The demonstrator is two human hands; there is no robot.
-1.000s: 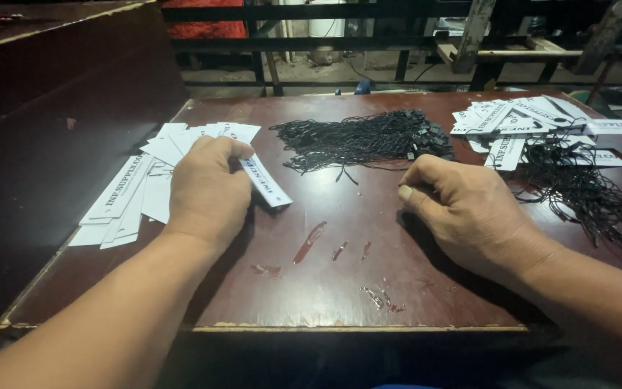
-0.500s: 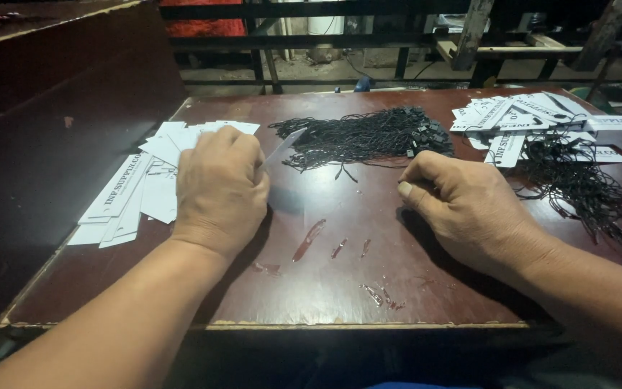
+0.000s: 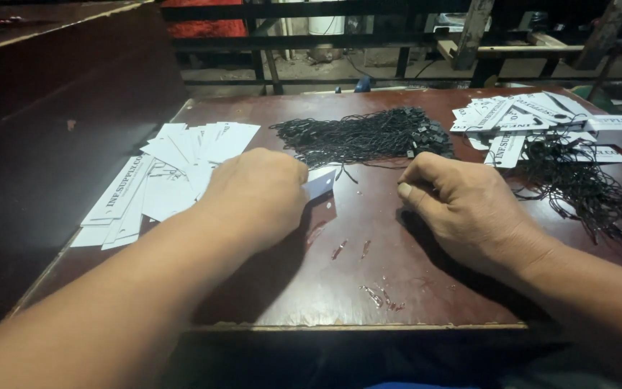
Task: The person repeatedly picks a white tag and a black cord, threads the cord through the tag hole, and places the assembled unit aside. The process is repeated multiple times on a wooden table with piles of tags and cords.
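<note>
Head-camera view: a person works with both bare hands over a dark reddish-brown worktop (image 3: 368,288) with scuffed, chipped patches. Left hand (image 3: 257,194) rests knuckles-up near the worktop's middle, its fingers curled over a white paper tag (image 3: 320,185), only a corner of which pokes out to the right of the hand. Right hand (image 3: 462,205) lies just across from it, fingers bent inward and bunched; whether they pinch anything cannot be told. A fanned pile of white tags (image 3: 160,180) lies just left of the left hand. A heap of black strings (image 3: 365,135) sits behind both hands. Strung tags (image 3: 534,122) and loose black strings (image 3: 577,187) are scattered at far right.
</note>
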